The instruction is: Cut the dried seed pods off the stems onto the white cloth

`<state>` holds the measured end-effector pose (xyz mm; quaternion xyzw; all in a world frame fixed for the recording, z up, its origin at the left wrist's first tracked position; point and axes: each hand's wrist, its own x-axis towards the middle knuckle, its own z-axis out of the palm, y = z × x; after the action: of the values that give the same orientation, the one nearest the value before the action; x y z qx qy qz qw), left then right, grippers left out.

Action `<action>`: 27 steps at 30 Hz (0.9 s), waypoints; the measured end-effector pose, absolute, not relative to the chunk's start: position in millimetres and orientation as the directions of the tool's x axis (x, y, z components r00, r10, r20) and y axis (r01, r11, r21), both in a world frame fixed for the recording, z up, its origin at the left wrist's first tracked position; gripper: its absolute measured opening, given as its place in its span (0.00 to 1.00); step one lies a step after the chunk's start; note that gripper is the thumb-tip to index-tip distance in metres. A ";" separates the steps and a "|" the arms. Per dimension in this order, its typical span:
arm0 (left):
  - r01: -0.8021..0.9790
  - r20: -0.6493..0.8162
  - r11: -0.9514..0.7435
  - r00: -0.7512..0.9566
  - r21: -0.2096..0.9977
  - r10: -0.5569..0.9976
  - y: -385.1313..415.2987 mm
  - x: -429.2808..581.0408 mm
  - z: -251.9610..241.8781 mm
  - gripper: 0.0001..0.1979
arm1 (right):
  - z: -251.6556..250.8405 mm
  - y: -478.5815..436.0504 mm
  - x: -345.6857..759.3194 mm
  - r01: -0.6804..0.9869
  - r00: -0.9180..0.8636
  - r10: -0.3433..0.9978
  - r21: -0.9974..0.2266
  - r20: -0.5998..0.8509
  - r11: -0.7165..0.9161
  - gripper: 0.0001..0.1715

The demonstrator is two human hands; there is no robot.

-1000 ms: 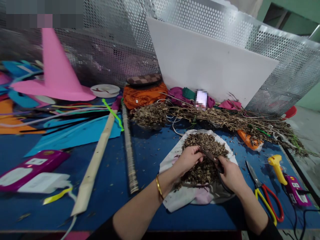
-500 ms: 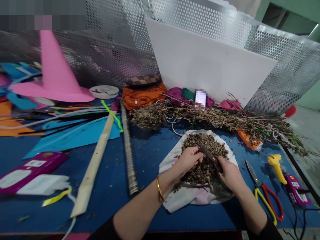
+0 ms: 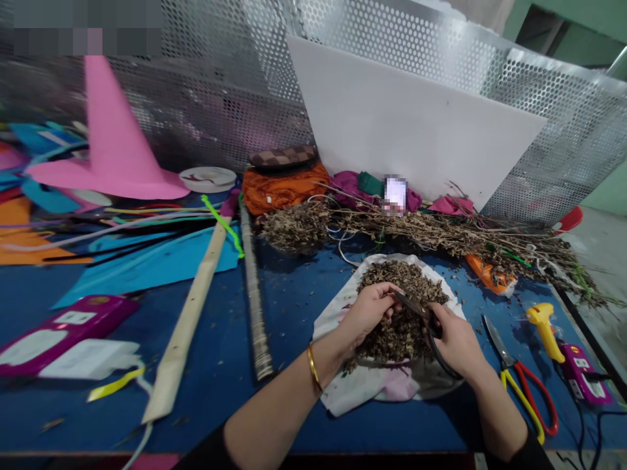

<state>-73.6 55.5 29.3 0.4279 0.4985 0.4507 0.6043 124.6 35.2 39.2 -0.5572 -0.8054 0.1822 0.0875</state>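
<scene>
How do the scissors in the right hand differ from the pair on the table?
The held scissors look dark all over; the table scissors have silvery blades, one red handle and one yellow. The held scissors are in the right hand, above dried leaves; the table scissors lie on the blue table. The held scissors are partly covered by that hand; the table scissors show whole. Both are scissors.

Dim light; glare whitens the perforated panel (image 3: pixel 450 40) beyond the table (image 3: pixel 220 365); blur softens the pink hat (image 3: pixel 115 143) toward its far left corner.
</scene>
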 end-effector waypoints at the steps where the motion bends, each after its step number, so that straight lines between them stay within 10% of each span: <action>1: -0.125 -0.217 0.229 0.104 0.965 0.971 55.3 -73.3 28.4 0.09 | 39.7 35.1 124.3 0.863 -0.369 0.927 -0.394 -0.063 0.317 0.20; 27: -0.057 -0.265 0.284 0.222 0.957 0.938 56.5 -80.7 28.4 0.09 | 37.2 36.1 124.7 0.831 -0.411 0.909 -0.435 -0.061 0.347 0.18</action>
<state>-80.7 56.5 28.4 0.4532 0.4861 0.3905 0.6371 124.7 36.1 37.2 -0.5339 -0.8150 0.2038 0.0962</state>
